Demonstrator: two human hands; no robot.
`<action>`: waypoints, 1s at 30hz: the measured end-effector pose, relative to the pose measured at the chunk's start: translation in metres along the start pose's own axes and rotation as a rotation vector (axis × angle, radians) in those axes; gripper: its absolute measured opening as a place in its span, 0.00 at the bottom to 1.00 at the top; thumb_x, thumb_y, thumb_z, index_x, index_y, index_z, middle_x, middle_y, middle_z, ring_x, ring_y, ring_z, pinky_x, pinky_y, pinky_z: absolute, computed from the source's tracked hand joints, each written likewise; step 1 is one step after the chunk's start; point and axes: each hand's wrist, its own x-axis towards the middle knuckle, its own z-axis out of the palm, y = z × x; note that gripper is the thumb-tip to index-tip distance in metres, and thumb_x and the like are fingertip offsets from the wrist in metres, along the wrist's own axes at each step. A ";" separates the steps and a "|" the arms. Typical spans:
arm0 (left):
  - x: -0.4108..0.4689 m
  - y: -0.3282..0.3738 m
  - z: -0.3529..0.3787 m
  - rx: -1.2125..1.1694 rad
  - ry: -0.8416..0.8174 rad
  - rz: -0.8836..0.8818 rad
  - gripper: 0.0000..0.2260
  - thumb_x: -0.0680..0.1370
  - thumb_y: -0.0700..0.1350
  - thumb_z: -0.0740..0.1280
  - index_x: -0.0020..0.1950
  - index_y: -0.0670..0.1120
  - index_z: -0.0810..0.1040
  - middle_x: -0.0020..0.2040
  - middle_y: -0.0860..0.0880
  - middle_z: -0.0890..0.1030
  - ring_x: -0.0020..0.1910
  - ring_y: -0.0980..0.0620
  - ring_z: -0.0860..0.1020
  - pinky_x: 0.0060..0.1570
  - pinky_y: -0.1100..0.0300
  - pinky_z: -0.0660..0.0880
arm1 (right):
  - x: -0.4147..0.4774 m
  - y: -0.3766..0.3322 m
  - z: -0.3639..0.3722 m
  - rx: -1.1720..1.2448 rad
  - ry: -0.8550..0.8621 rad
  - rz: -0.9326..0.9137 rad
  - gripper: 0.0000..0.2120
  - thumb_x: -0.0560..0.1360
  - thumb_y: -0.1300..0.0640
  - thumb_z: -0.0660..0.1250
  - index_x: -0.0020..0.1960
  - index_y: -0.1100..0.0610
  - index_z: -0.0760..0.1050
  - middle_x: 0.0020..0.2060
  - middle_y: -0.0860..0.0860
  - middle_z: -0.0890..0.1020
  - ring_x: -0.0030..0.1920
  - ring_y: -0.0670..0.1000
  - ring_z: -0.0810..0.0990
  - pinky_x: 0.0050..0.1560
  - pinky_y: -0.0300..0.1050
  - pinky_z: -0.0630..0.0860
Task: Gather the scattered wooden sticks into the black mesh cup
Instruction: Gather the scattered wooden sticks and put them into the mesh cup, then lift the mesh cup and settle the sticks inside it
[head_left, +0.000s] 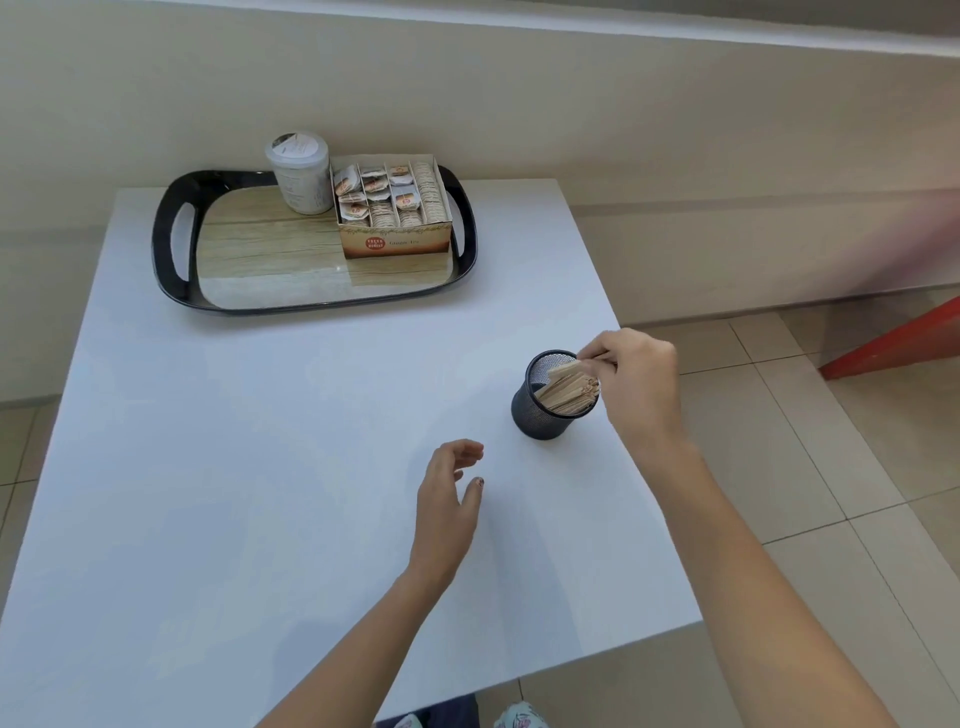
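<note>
Wooden sticks (566, 392), flat and pale, stand bundled in the round black mesh cup (535, 418), leaning toward its right rim. Our right hand (641, 379) is just beside and above that rim, fingers curled and pinching the tops of some sticks (how many, we cannot tell). Our left hand (447, 499) hovers over the white rectangular table (260, 467), nearer to us and left of the cup, apart from it, fingers loosely spread and holding nothing. Well beyond both hands lies a black oval tray (165, 260) with a wood-grain floor. On it stand a white lidded plastic jar (301, 174) and, just right of it, an open cardboard box of tea bags (395, 244).
</note>
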 end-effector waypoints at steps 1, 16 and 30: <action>-0.001 0.001 0.001 -0.005 -0.001 -0.003 0.15 0.76 0.31 0.63 0.57 0.48 0.74 0.56 0.54 0.77 0.57 0.60 0.76 0.59 0.63 0.72 | 0.004 0.004 0.005 -0.012 -0.053 0.003 0.05 0.69 0.71 0.71 0.42 0.64 0.83 0.39 0.57 0.83 0.39 0.52 0.80 0.41 0.36 0.73; -0.015 -0.003 0.000 -0.036 0.039 -0.096 0.17 0.76 0.32 0.59 0.48 0.55 0.74 0.52 0.60 0.77 0.50 0.60 0.78 0.44 0.72 0.71 | 0.004 0.025 0.041 -0.168 -0.425 -0.083 0.08 0.73 0.69 0.68 0.45 0.61 0.84 0.44 0.56 0.84 0.48 0.55 0.81 0.52 0.50 0.77; -0.007 0.004 0.009 0.010 0.011 -0.054 0.17 0.75 0.33 0.63 0.58 0.52 0.75 0.58 0.58 0.77 0.58 0.61 0.74 0.54 0.66 0.71 | 0.025 0.026 0.041 -0.600 -0.310 -0.278 0.15 0.82 0.53 0.54 0.49 0.52 0.79 0.47 0.45 0.81 0.55 0.53 0.69 0.52 0.51 0.58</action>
